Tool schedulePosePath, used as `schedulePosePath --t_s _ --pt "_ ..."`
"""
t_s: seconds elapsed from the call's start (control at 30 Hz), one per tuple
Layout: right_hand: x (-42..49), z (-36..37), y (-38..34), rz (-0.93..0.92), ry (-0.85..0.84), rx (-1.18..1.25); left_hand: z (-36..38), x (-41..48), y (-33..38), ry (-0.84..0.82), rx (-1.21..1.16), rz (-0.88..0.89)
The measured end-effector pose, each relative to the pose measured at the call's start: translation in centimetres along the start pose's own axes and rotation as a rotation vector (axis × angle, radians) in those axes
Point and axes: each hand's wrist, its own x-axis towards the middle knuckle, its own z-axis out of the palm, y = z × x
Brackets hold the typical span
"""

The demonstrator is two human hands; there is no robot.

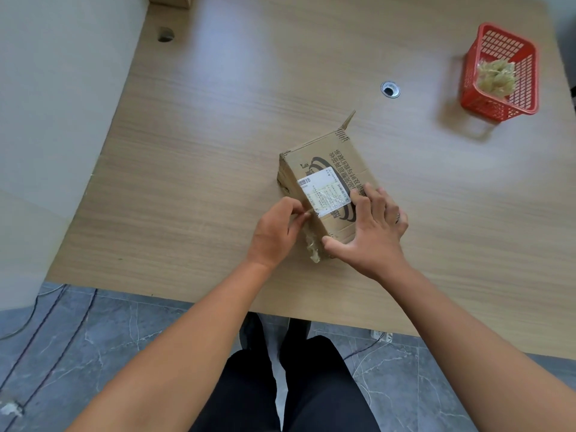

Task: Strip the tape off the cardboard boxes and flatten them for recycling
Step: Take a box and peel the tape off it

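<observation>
Left hand (274, 232) pinches tape (307, 212); right hand (372, 232) presses box (327, 169).

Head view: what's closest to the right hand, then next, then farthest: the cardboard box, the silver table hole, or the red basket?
1. cardboard box: right under the right hand, which presses on it.
2. silver table hole: beyond the box, mid-table.
3. red basket: far right corner of the table, farthest.

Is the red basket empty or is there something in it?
Not empty: the red basket holds a pale crumpled wad, likely peeled tape. Most of its mesh floor shows bare.
</observation>
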Motion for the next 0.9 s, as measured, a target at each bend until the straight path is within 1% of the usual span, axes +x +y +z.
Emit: schedulePosePath --t_s 0.1,0.17,0.23,0.3,0.4,0.43,0.47,0.5,0.53,0.63,0.67,0.8,0.9 --pt "0.1 0.3 0.1 0.000 0.011 -0.011 -0.4 0.5 -0.6 0.023 0.068 0.191" --pt "0.1 0.3 0.1 -0.002 0.004 -0.030 -0.6 0.4 -0.7 0.073 0.114 0.294" --pt "0.2 0.3 0.1 -0.002 -0.010 -0.052 -0.3 0.3 -0.3 0.105 0.165 0.316" --pt "0.1 0.3 0.2 -0.013 -0.016 -0.068 0.1 0.3 0.5 0.101 0.193 0.223" --pt "0.2 0.4 0.2 -0.022 -0.016 -0.066 0.6 0.2 1.4 0.099 0.089 -0.105" --pt "0.1 0.4 0.3 -0.023 -0.019 -0.063 0.8 0.0 1.6 0.110 0.044 -0.190" --pt "0.1 0.4 0.4 -0.024 -0.020 -0.062 0.9 -0.2 1.8 0.128 0.016 -0.235" --pt "0.1 0.3 0.5 -0.029 -0.026 -0.063 0.9 -0.6 2.0 0.143 0.016 -0.239" --pt "0.0 0.2 0.6 -0.036 -0.034 -0.065 0.8 -1.0 2.2 0.153 0.044 -0.200" --pt "-0.1 0.1 0.8 -0.063 -0.052 -0.066 0.3 -2.0 2.7 0.125 0.190 0.023" --pt "-0.2 0.1 0.9 -0.070 -0.058 -0.069 -0.1 -2.0 2.7 0.109 0.207 0.060" --pt "0.1 0.1 0.9 -0.088 -0.065 -0.070 -1.6 -1.0 2.8 0.066 0.252 0.146" --pt "0.1 0.1 1.0 -0.105 -0.055 -0.068 -2.0 -1.1 3.0 0.073 0.268 0.200"
